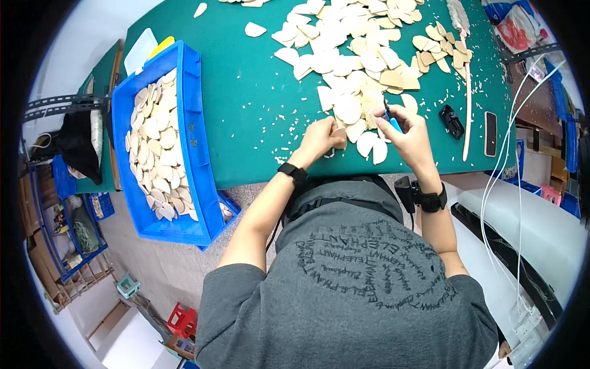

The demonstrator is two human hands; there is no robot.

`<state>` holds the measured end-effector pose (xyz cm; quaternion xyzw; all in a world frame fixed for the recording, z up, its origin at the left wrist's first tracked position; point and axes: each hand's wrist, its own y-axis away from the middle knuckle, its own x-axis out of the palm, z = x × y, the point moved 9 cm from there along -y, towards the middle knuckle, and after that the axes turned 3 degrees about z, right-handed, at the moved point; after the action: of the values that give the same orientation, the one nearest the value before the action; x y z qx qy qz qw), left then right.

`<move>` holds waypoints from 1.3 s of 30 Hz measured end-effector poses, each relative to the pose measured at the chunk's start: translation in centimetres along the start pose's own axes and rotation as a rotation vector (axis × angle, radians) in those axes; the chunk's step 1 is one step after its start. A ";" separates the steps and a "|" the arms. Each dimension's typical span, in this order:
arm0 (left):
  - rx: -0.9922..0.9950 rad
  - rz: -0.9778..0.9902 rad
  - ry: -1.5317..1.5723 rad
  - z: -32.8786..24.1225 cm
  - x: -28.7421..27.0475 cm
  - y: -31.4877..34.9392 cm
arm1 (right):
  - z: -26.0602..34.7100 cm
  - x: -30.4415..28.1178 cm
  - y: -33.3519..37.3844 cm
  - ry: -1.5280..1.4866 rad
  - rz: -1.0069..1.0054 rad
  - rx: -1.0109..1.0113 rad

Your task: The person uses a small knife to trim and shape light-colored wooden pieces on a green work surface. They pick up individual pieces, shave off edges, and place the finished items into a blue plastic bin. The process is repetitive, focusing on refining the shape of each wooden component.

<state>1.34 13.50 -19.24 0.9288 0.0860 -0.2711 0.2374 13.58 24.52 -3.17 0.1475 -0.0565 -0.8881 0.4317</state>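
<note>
Close to the near edge of the green table, my left hand [318,142] pinches a small flat beige piece [338,136], its fingers closed on it. To the right, my right hand [408,136] is closed round blue-handled nippers [391,119], whose dark tip points away from me. Between and beyond both hands spreads a big pile of flat, rounded beige pieces [348,109]. The kind of material cannot be made out. The nippers' jaws are apart from the piece in my left hand.
A blue plastic crate [195,132] full of similar pieces stands at the left table edge. On the right lie a black object [452,122], a phone [490,134] and a long pale strip [467,117]. Small white scraps dot the green table [246,92]. White cables [509,135] hang at right.
</note>
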 end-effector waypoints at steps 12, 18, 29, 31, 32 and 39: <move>0.138 -0.189 1.090 -9.4 -11.6 7.8 | 3.1 3.8 -0.9 0.136 0.109 -0.169; 0.152 -0.251 1.057 -9.5 -12.8 8.9 | 3.4 4.4 -1.4 0.128 0.071 -0.220; 0.178 -0.329 1.038 -9.4 -13.1 9.4 | 4.0 5.2 -1.7 0.133 0.081 -0.220; 0.182 -0.337 1.037 -9.4 -13.1 9.4 | 4.3 5.3 -1.8 0.132 0.072 -0.248; 0.180 -0.338 1.040 -9.4 -13.2 9.5 | 4.5 5.3 -1.9 0.130 0.070 -0.265; 0.211 -0.362 1.011 -9.4 -13.3 9.6 | 4.5 5.4 -2.0 0.156 0.091 -0.246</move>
<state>-2.72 9.27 -1.27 0.9326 0.3200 0.1655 0.0216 7.47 21.39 -0.47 0.1594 0.0800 -0.8536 0.4895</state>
